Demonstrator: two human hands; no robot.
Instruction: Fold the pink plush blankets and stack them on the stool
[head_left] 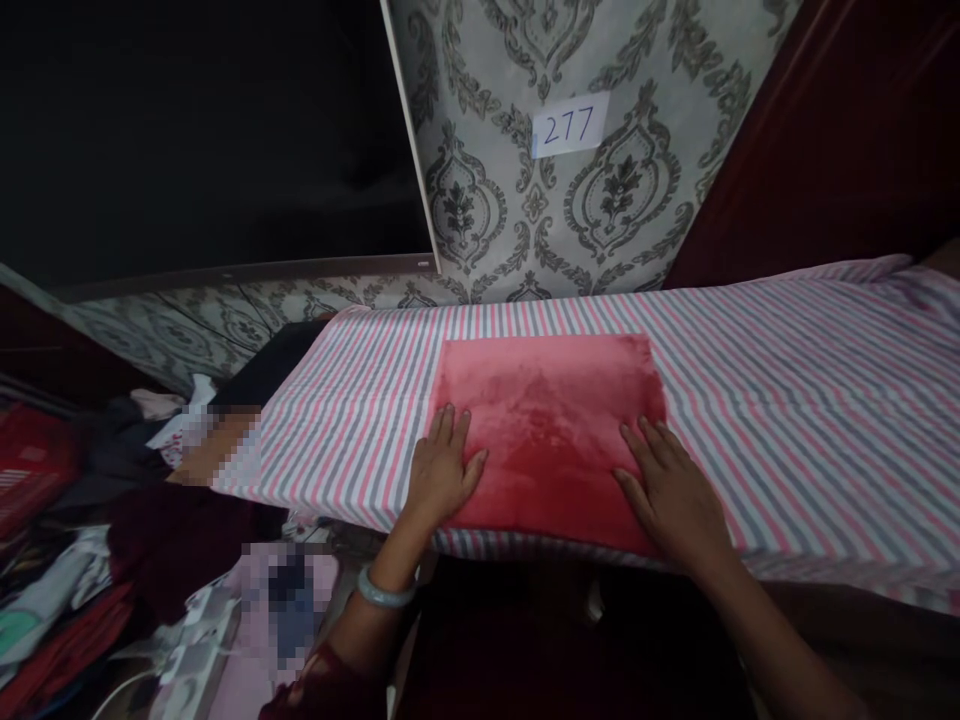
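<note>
A red, roughly square cloth (551, 440) lies spread flat on a table draped with a striped cloth (360, 400). Its colour is uneven, pinkish toward the far edge with darker red patches in the middle, near side and far right corner. My left hand (442, 468) rests on its left edge, fingers stretched out and pointing away from me. On the opposite edge, my right hand (671, 490) lies palm down with the fingers spread. Neither hand grips anything. A pale bangle (386, 590) circles my left wrist.
A large dark television screen (210, 130) stands behind the table at left. Paper marked 277 (571, 125) is stuck to the patterned wall (495, 200). Clothes (172, 560) and a white power strip (195, 650) lie below left. A dark red panel (840, 160) rises at right.
</note>
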